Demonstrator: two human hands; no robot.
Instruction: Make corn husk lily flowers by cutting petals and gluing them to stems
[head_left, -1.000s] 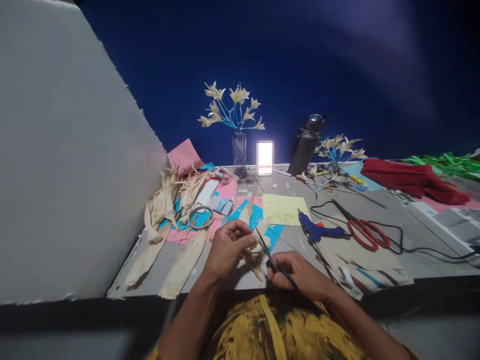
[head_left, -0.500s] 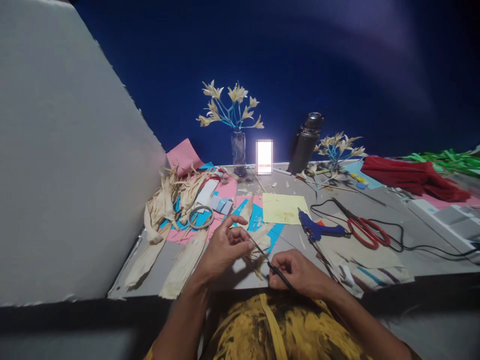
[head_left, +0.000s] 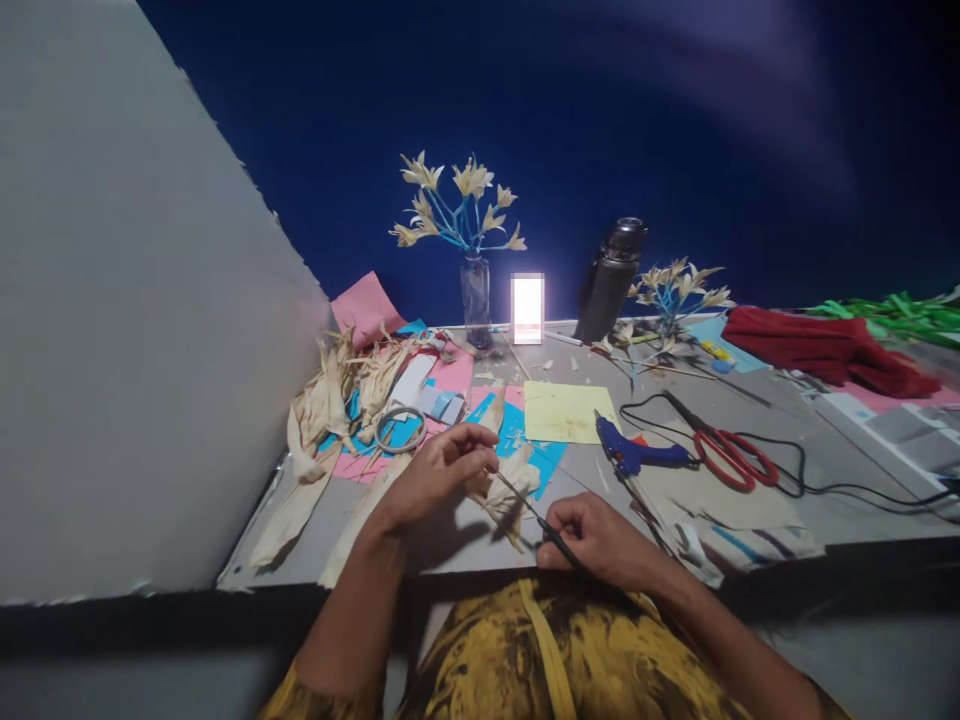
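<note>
Gripping dark-handled scissors: right hand, fingers curled. Left hand: fingers bent toward thumb; any pinch unclear.

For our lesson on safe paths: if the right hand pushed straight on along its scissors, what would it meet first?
Probably the left hand: the scissors in the right hand point at its fingertips. Depth is unclear, so they might slip just past.

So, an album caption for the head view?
Right hand grips a thin dark tool beside pale husk-like pieces, pale flowers behind.
</note>
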